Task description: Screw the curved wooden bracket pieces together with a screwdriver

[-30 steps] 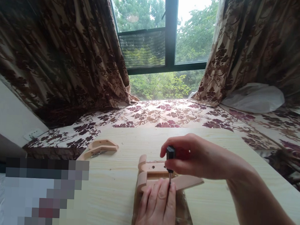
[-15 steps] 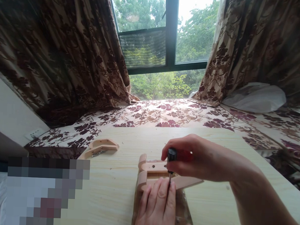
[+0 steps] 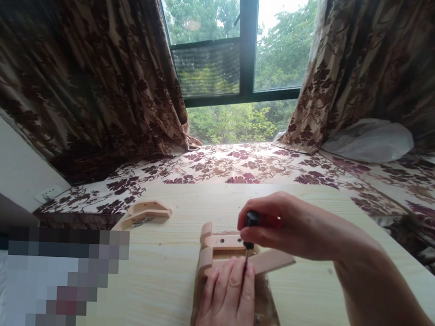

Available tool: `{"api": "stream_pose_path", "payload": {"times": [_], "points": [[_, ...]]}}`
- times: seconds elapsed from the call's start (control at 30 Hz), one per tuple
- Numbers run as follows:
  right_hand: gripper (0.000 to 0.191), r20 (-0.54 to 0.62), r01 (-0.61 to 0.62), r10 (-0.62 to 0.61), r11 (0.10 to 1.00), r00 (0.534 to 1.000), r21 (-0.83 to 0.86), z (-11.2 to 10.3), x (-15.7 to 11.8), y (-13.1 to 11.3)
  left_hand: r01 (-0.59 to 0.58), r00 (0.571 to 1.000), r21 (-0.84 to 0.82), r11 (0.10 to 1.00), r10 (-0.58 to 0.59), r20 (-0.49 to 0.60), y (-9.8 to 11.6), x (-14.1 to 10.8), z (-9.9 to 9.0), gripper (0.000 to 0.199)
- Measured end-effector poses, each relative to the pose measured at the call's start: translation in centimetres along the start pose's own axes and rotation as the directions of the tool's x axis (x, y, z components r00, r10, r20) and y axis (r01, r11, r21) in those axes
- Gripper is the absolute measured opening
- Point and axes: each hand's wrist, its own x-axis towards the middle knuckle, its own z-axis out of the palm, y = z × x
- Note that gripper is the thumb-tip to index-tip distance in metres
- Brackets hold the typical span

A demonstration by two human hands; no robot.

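My right hand [image 3: 277, 225] is wrapped round the handle of a screwdriver [image 3: 251, 219], dark with red showing behind the fingers. Its shaft points down to my left hand [image 3: 229, 293], and the tip is hidden near the index and middle fingers. That left hand lies flat, fingers stretched out, on pale wooden pieces. One wooden piece with a rounded end [image 3: 205, 261] shows beside the fingers, and a slanted wooden bar [image 3: 275, 260] sticks out to the right. Behind them is a wooden piece with dark holes [image 3: 228, 241]. A brown, shiny, clear-wrapped block [image 3: 265, 304] lies underneath.
Two angled wooden pieces [image 3: 148, 210] lie at the left of the pale wooden table [image 3: 169, 286], with small metal bits beside them. Beyond the table are a flowered window seat [image 3: 235, 164], patterned curtains [image 3: 134, 82] and a white plastic bag [image 3: 373, 141].
My right hand and the screwdriver have shifted slightly to the right, and the handle leans a little differently. My left hand stays in place on the wood.
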Motion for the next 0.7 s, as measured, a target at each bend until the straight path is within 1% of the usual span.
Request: {"api": "stream_pose_path", "payload": {"times": [0.07,0.13,0.2,0.27,0.33,0.4,0.47,0.57,0.63,0.7], "points": [[0.027,-0.050,-0.009,0.006,0.998,0.999,-0.057,0.1,0.2,0.1,-0.102,0.994,0.040,0.994,0.100,0.051,-0.7,0.3,-0.4,0.056],[0.031,-0.105,-0.018,0.006,0.994,0.994,-0.111,0.4,0.4,0.3,-0.257,0.961,0.071,0.964,0.247,0.127,-1.5,0.4,-0.9,0.053],[0.027,-0.119,-0.011,-0.004,0.992,0.993,-0.125,0.5,0.5,0.3,-0.308,0.945,0.090,0.947,0.293,0.143,-2.0,0.3,-1.1,0.055],[0.015,-0.081,0.014,-0.022,0.995,0.996,-0.100,0.5,0.3,0.1,-0.307,0.946,0.104,0.946,0.291,0.143,-2.2,0.2,-1.2,0.056],[0.010,-0.027,0.036,-0.038,0.997,0.999,-0.069,0.4,0.1,-0.2,-0.303,0.947,0.108,0.947,0.286,0.150,-2.2,0.1,-1.1,0.057],[0.016,-0.009,0.033,-0.034,0.997,0.999,-0.076,0.4,0.1,-0.2,-0.300,0.946,0.101,0.949,0.282,0.160,-2.1,0.0,-1.1,0.058],[0.026,-0.049,0.014,-0.020,0.993,0.999,-0.114,0.4,0.2,-0.1,-0.296,0.947,0.095,0.951,0.278,0.163,-2.1,0.0,-1.1,0.058],[0.032,-0.118,-0.025,0.006,0.986,0.993,-0.165,0.5,0.4,0.1,-0.294,0.949,0.085,0.952,0.280,0.148,-2.2,0.2,-1.3,0.055],[0.027,-0.105,-0.019,0.003,0.987,0.994,-0.157,0.5,0.3,0.1,-0.287,0.951,0.068,0.955,0.276,0.136,-2.1,0.4,-1.4,0.054],[0.016,-0.045,0.025,-0.029,0.994,0.999,-0.104,0.4,0.2,-0.2,-0.269,0.957,0.050,0.962,0.261,0.131,-1.8,0.4,-1.3,0.052]]}}
